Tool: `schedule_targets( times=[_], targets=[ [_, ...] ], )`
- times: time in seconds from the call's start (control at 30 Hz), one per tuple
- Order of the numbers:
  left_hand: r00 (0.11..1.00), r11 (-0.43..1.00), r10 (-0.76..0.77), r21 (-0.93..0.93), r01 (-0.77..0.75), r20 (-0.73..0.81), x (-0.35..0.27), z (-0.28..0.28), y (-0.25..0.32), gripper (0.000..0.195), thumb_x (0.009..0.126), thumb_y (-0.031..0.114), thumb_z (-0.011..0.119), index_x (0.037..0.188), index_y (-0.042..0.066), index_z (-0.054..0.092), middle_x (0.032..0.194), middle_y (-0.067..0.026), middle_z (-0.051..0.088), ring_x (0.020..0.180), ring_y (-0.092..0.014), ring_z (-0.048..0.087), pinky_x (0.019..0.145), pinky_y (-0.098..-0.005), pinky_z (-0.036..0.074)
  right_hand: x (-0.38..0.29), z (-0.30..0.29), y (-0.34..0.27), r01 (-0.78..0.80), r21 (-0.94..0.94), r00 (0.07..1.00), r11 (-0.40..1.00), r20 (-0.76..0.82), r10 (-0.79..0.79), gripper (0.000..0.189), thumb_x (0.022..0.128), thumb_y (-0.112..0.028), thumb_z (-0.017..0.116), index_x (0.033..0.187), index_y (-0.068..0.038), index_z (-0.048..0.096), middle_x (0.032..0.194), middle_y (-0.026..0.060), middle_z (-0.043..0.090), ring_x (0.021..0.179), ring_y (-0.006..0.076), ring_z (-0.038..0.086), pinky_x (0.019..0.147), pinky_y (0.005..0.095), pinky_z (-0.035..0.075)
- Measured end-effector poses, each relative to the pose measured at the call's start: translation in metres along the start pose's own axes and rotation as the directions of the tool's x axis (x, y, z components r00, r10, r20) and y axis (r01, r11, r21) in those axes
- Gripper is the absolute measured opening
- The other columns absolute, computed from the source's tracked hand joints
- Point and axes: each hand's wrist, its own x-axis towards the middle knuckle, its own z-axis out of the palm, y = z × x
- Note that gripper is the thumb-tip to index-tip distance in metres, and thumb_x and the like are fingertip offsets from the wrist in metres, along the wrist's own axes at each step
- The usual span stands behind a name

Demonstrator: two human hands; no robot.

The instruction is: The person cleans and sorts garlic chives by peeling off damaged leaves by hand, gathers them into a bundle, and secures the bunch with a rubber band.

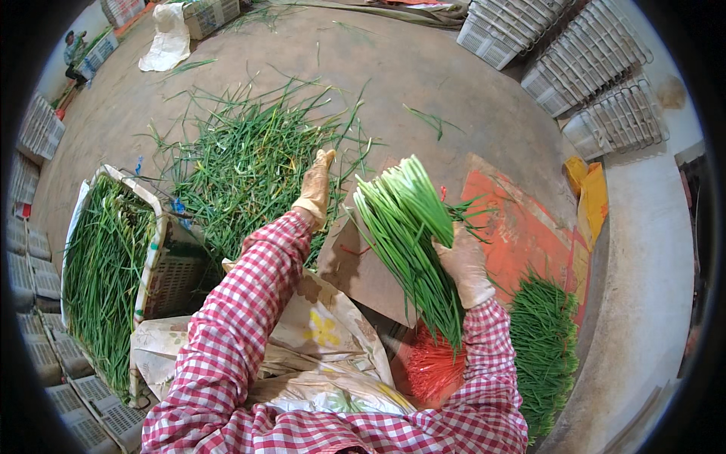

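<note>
My right hand (pixel 465 264), in a pale glove, grips a bundle of long green stalks, likely garlic chives (pixel 405 227), their pale cut ends pointing up and away. The bundle lies over a brown board (pixel 346 267). My left hand (pixel 316 184), also gloved, is stretched over the edge of a heap of loose green leaves (pixel 244 147); whether it holds anything is not clear. Red ties (pixel 432 363) lie in a bunch below the bundle. More chives (pixel 541 352) are piled at the right, beside my right sleeve.
A plastic crate (pixel 170 284) full of chives stands at the left. An orange sheet (pixel 510 221) lies at the right, by a low white ledge (pixel 641 249). Stacked crates (pixel 584 57) stand at the upper right, others along the left. A person (pixel 74 54) is far off at the upper left.
</note>
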Motion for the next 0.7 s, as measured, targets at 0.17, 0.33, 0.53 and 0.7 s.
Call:
schedule_targets(
  times=[0.17,0.33,0.53,0.7],
  targets=[
    [0.986,0.980,-0.130,0.162,0.112,0.106,0.003,0.034,-0.016,0.095,0.080,0.081,0.014,0.145,0.014,0.027,0.152,-0.0113,0.019,0.141,-0.027,0.014,0.114,-0.0452,0.012,-0.001,0.013,0.009,0.014,-0.039,0.998,0.999,-0.065,-0.016,0.048,0.080,-0.034,0.067,0.117,-0.006,0.053,0.096,0.0215,0.064,0.089,0.0367,0.063,0.074,0.0454,0.051],
    [0.987,0.987,-0.154,-0.058,0.151,-0.053,-0.003,0.057,-0.022,0.082,0.087,0.071,0.023,0.139,0.008,0.037,0.145,-0.0120,0.034,0.136,-0.025,0.026,0.113,-0.0411,0.016,0.002,0.052,0.002,0.136,-0.207,0.975,0.969,-0.147,-0.168,0.078,0.075,-0.056,0.064,0.124,0.003,0.048,0.085,0.0144,0.063,0.068,0.0283,0.064,0.057,0.0381,0.053],
    [0.908,0.902,0.417,-0.102,-0.420,-0.048,0.005,0.047,-0.004,0.053,0.099,0.047,0.030,0.120,0.006,0.057,0.124,-0.0083,0.056,0.116,-0.018,0.050,0.103,-0.0322,0.034,0.006,0.079,-0.016,0.097,-0.532,0.985,0.842,-0.071,-0.158,0.093,0.075,-0.071,0.051,0.124,0.008,0.045,0.069,0.0019,0.051,0.048,0.0087,0.053,0.040,0.0245,0.045],
    [0.566,0.509,0.632,0.268,-0.818,0.529,-0.024,0.096,-0.017,0.036,0.099,0.028,0.039,0.115,0.003,0.060,0.118,-0.0142,0.059,0.117,-0.027,0.052,0.102,-0.0389,0.037,0.004,0.093,-0.003,0.123,-0.383,0.972,0.916,-0.140,-0.190,0.088,0.079,-0.065,0.053,0.123,0.011,0.044,0.070,0.0021,0.051,0.052,0.0130,0.056,0.043,0.0306,0.046]
  ],
)
